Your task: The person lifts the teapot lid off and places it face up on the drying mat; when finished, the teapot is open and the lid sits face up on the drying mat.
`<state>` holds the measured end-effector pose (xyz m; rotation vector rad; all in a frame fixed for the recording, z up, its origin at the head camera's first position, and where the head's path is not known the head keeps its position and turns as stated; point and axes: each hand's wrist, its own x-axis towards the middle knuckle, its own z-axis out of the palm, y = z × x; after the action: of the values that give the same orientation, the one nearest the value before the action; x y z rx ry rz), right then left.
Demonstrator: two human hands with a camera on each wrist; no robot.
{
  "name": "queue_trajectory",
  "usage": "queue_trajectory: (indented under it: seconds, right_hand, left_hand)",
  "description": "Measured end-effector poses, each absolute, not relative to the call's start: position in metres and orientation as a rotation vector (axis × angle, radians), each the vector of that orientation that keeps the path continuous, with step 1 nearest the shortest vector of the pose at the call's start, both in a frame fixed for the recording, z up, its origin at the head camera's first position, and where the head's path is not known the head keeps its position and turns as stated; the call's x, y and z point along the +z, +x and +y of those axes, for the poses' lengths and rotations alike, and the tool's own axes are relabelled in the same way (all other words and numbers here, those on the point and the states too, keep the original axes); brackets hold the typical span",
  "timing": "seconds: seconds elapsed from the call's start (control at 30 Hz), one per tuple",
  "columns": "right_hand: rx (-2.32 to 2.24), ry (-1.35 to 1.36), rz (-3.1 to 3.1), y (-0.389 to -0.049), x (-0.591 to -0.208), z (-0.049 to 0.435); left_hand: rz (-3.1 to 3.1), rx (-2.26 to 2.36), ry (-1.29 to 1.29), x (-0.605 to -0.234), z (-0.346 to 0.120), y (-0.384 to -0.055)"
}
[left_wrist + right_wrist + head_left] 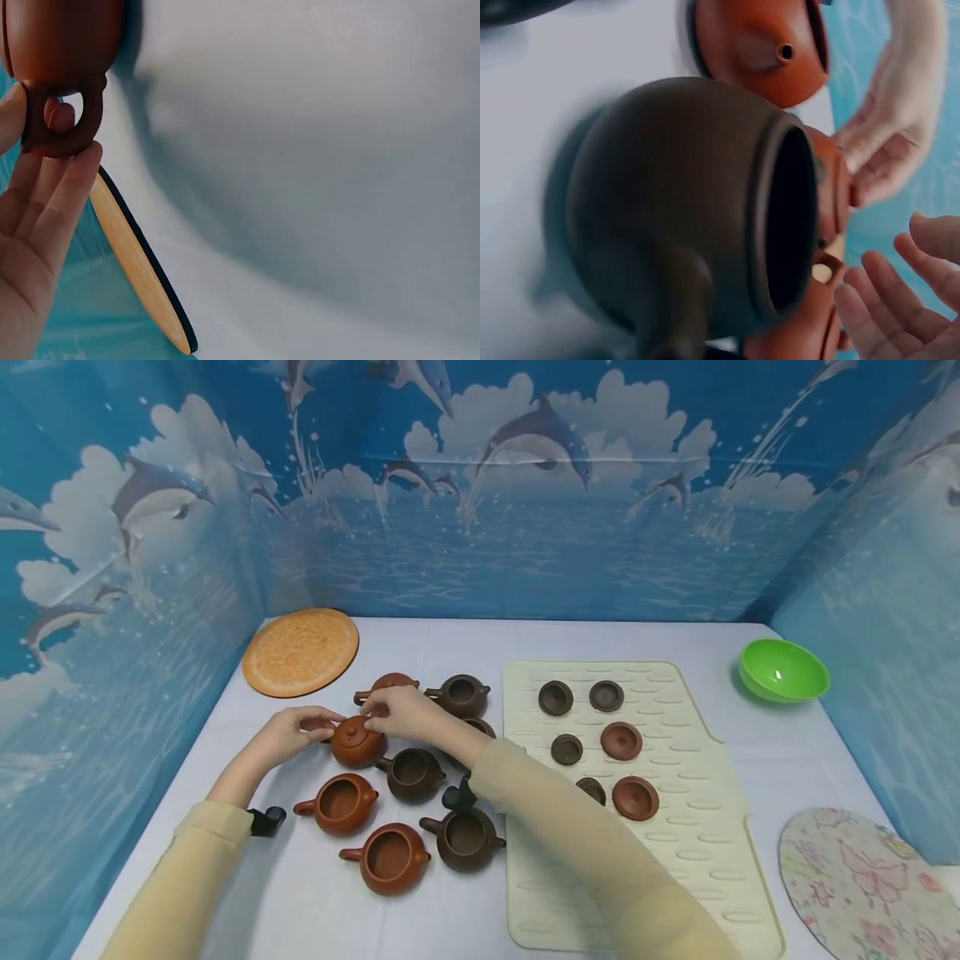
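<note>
A reddish-brown clay teapot (356,745) with its lid on stands at the left of a group of small teapots. My left hand (288,735) pinches its handle (88,124) between thumb and fingers, as the left wrist view shows. Over the teapot's right side reaches my right hand (408,714), its fingertips close to the lid. In the right wrist view the right fingers (885,307) are spread and loosely straight, with nothing held between them; whether they touch the teapot I cannot tell. A dark lidless teapot (675,195) fills the middle of that view.
Lidless teapots, such as a red one (390,857) and a dark one (467,840), stand close around the hands. Several loose lids (621,741) lie on a cream mat (697,877) to the right. A round orange board (302,652), green bowl (783,672) and patterned round mat (862,885) lie farther out.
</note>
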<state>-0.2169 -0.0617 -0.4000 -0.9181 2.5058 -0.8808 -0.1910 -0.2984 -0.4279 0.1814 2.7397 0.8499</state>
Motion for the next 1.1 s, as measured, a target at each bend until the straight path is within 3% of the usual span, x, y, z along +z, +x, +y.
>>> queue_trajectory:
  seconds: [0.37,0.73,0.93,1.1]
  right_hand:
    - [-0.516,-1.057,2.625,-0.203,-0.408,-0.095]
    - [-0.491,-1.167,2.749,-0.200,-0.408,-0.097]
    - [-0.659,-1.133,2.763,-0.200,-0.404,-0.090]
    - [-1.054,-0.874,2.652,-0.202,-0.397,-0.067]
  left_hand:
    - [2.791,0.795,0.184,-0.433,-0.295,-0.192]
    - [2.781,0.799,0.201,-0.429,-0.292,-0.190]
    - [2.791,0.796,0.200,-0.430,-0.292,-0.191]
    - [2.781,0.799,0.191,-0.431,-0.294,-0.192]
